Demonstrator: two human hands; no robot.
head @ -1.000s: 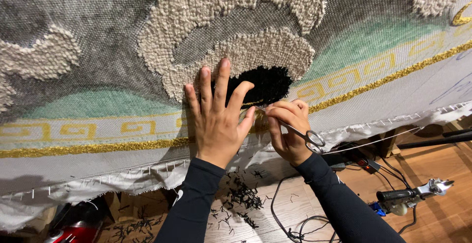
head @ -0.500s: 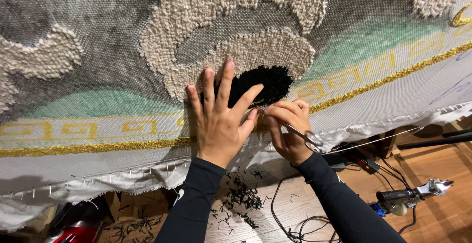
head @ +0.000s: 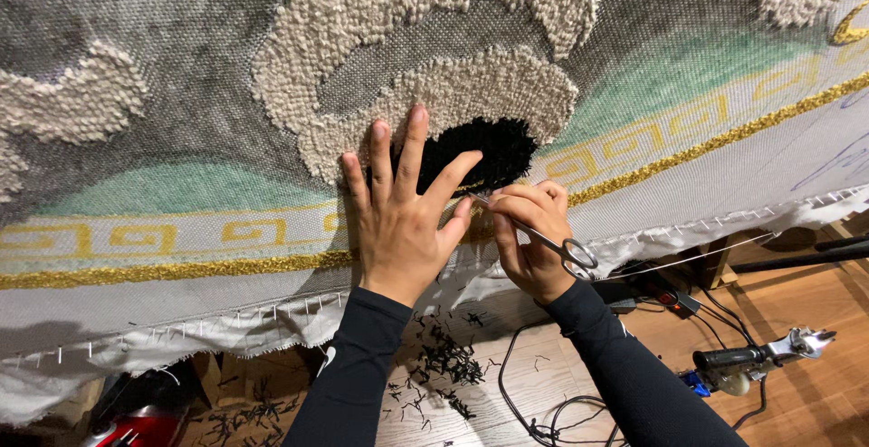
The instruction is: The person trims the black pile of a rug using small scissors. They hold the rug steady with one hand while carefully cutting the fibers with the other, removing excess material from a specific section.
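A large tufted rug cloth (head: pixel 181 112) is stretched on a frame in front of me, with cream looped shapes, a gold band and a black tufted patch (head: pixel 489 144). My left hand (head: pixel 403 212) lies flat on the cloth with fingers spread, fingertips beside the black patch. My right hand (head: pixel 534 234) is closed on small scissors (head: pixel 552 243), whose blades point left toward the lower edge of the black patch, just above the gold band (head: pixel 688 144).
Black yarn clippings (head: pixel 448 366) lie scattered on the wooden floor below. A black cable (head: pixel 552 411) loops there, and a handheld tool (head: pixel 760 356) rests at the right. The cloth's lower edge (head: pixel 235 320) is pinned along the frame.
The view has shifted slightly. My left hand has spread a little further over the black patch, and the scissors stay at the same spot near the gold band.
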